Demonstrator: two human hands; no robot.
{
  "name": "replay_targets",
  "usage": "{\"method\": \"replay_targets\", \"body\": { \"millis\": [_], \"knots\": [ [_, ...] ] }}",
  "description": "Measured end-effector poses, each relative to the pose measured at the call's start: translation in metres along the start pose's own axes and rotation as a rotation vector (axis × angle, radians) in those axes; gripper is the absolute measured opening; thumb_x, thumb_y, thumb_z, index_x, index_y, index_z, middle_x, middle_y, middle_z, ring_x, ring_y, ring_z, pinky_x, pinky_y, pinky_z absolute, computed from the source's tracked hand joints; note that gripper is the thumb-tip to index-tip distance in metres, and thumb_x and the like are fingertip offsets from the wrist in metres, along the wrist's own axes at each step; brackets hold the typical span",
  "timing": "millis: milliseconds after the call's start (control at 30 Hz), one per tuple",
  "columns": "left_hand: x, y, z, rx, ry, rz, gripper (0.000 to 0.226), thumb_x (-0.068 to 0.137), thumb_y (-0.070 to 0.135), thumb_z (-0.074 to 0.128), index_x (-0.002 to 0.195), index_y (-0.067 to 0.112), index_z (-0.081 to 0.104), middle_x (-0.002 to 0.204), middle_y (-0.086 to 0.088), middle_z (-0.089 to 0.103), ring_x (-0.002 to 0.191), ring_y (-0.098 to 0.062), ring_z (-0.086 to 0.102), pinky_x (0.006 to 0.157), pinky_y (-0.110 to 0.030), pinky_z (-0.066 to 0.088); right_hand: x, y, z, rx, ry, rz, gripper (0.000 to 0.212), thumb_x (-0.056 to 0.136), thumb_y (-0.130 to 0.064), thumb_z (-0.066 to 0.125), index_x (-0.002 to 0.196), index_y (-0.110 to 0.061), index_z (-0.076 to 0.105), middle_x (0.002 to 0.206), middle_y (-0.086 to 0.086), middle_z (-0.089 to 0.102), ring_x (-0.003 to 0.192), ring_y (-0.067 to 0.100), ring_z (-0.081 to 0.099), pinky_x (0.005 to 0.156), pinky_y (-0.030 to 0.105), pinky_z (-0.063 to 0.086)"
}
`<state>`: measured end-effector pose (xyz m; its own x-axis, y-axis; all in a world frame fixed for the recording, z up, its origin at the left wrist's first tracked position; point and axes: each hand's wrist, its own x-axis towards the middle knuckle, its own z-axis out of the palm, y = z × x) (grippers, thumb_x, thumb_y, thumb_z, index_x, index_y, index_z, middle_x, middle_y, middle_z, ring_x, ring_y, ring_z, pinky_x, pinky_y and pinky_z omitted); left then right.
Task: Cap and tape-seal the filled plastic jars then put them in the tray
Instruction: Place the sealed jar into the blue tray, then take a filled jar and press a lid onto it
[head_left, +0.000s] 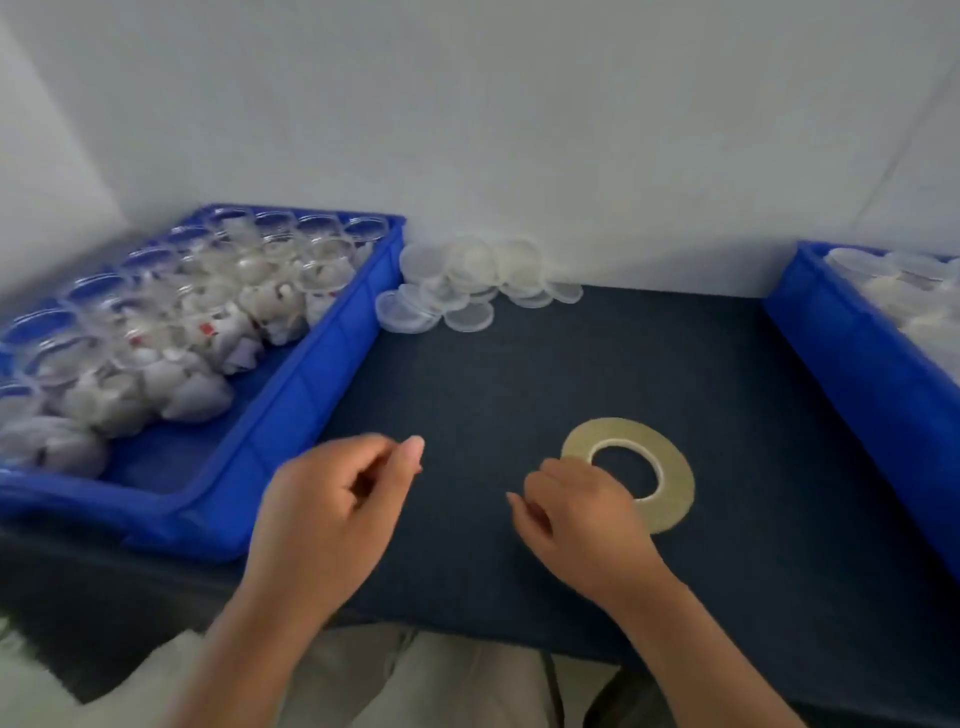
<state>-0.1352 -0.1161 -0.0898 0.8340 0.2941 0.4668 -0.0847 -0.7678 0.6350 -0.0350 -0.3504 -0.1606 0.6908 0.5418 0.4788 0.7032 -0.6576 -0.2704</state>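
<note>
Left hand (332, 499) hovers over the counter (519, 374), loosely curled, holding nothing seen. Right hand (582, 509) curls its fingers onto the tape (670, 483). Farther left, filled jars (218, 322) in a tray (291, 395) — lids (467, 291) beyond.

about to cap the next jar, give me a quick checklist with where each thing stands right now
1. Open filled jars ready in the left tray: ok.
2. Lids to hand: ok, a pile lies on the mat beside the left tray.
3. Tape roll to hand: ok, flat on the mat, right hand over its near edge.
4. Left hand free: cannot tell, half curled and blurred.
5. Room in the right tray: cannot tell, mostly out of frame.
</note>
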Motion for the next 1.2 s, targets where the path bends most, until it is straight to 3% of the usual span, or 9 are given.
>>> {"method": "replay_targets", "body": {
  "millis": [67, 133, 233, 333, 500, 700, 900, 1067, 1200],
  "knots": [
    [0.025, -0.025, -0.037, 0.123, 0.157, -0.003, 0.038, 0.099, 0.057, 0.057, 0.085, 0.026, 0.074, 0.074, 0.013, 0.070, 0.071, -0.002, 0.066, 0.065, -0.017, 0.046, -0.013, 0.001, 0.021, 0.000, 0.084, -0.053, 0.041, 0.100, -0.027, 0.069, 0.066, -0.020, 0.048, 0.065, -0.006, 0.045, 0.061, 0.014, 0.040, 0.059, 0.030, 0.033],
    [0.057, -0.055, -0.073, 0.218, 0.202, -0.074, 0.023, 0.101, 0.044, 0.060, 0.098, 0.028, 0.076, 0.088, 0.011, 0.073, 0.078, -0.004, 0.066, 0.077, -0.029, 0.052, -0.021, 0.004, 0.031, 0.016, 0.142, -0.118, 0.040, 0.100, -0.026, 0.067, 0.065, -0.020, 0.050, 0.066, -0.007, 0.045, 0.062, 0.013, 0.039, 0.058, 0.031, 0.037],
    [0.108, -0.103, -0.102, 0.488, 0.040, -0.188, 0.026, 0.103, 0.022, 0.057, 0.123, 0.027, 0.073, 0.126, -0.004, 0.071, 0.106, -0.027, 0.068, 0.095, -0.049, 0.054, -0.020, 0.005, 0.034, 0.028, 0.168, -0.149, 0.039, 0.099, -0.026, 0.067, 0.065, -0.020, 0.051, 0.067, -0.009, 0.044, 0.064, 0.011, 0.037, 0.059, 0.028, 0.035],
    [0.151, -0.131, -0.106, 0.634, -0.098, -0.221, 0.043, 0.101, 0.018, 0.063, 0.143, 0.021, 0.062, 0.148, -0.014, 0.059, 0.130, -0.037, 0.059, 0.107, -0.051, 0.048, -0.017, 0.004, 0.034, 0.047, 0.144, -0.130, 0.039, 0.098, -0.028, 0.066, 0.063, -0.018, 0.053, 0.067, -0.010, 0.045, 0.063, 0.011, 0.039, 0.058, 0.029, 0.038],
    [0.185, -0.154, -0.086, 0.857, -0.369, -0.422, 0.048, 0.097, 0.040, 0.072, 0.131, 0.007, 0.064, 0.136, -0.019, 0.058, 0.109, -0.035, 0.061, 0.084, -0.042, 0.049, -0.017, 0.004, 0.035, 0.054, 0.153, -0.121, 0.038, 0.098, -0.028, 0.065, 0.064, -0.019, 0.050, 0.068, -0.010, 0.043, 0.064, 0.010, 0.037, 0.062, 0.023, 0.032],
    [0.191, -0.166, -0.085, 0.875, -0.154, -0.578, 0.035, 0.088, 0.019, 0.080, 0.112, 0.006, 0.058, 0.112, -0.020, 0.068, 0.098, -0.039, 0.065, 0.074, -0.043, 0.048, -0.016, 0.005, 0.035, 0.075, 0.155, -0.098, 0.039, 0.099, -0.028, 0.065, 0.065, -0.019, 0.048, 0.069, -0.011, 0.041, 0.065, 0.008, 0.035, 0.062, 0.021, 0.031],
    [0.188, -0.130, -0.115, 0.778, 0.084, -0.348, 0.044, 0.094, 0.019, 0.074, 0.137, 0.018, 0.065, 0.129, -0.018, 0.070, 0.120, -0.045, 0.063, 0.094, -0.053, 0.052, -0.016, 0.004, 0.032, 0.092, 0.161, -0.069, 0.039, 0.099, -0.028, 0.064, 0.064, -0.018, 0.049, 0.067, -0.011, 0.042, 0.064, 0.008, 0.037, 0.060, 0.021, 0.033],
    [0.174, -0.053, -0.127, 0.594, 0.350, 0.109, 0.045, 0.090, 0.065, 0.072, 0.110, 0.024, 0.068, 0.091, 0.000, 0.067, 0.093, -0.031, 0.065, 0.082, -0.044, 0.050, -0.015, 0.003, 0.026, 0.136, 0.194, 0.004, 0.040, 0.100, -0.029, 0.063, 0.065, -0.019, 0.047, 0.068, -0.013, 0.041, 0.062, 0.008, 0.038, 0.055, 0.024, 0.037],
    [0.140, -0.003, -0.095, 0.365, 0.141, 0.323, 0.034, 0.090, 0.060, 0.072, 0.102, 0.028, 0.066, 0.136, -0.004, 0.049, 0.131, -0.024, 0.046, 0.106, -0.027, 0.034, -0.015, 0.006, 0.022, 0.180, 0.210, 0.082, 0.042, 0.103, -0.026, 0.065, 0.066, -0.020, 0.047, 0.069, -0.015, 0.042, 0.063, 0.009, 0.042, 0.057, 0.025, 0.039]
  ]
}}
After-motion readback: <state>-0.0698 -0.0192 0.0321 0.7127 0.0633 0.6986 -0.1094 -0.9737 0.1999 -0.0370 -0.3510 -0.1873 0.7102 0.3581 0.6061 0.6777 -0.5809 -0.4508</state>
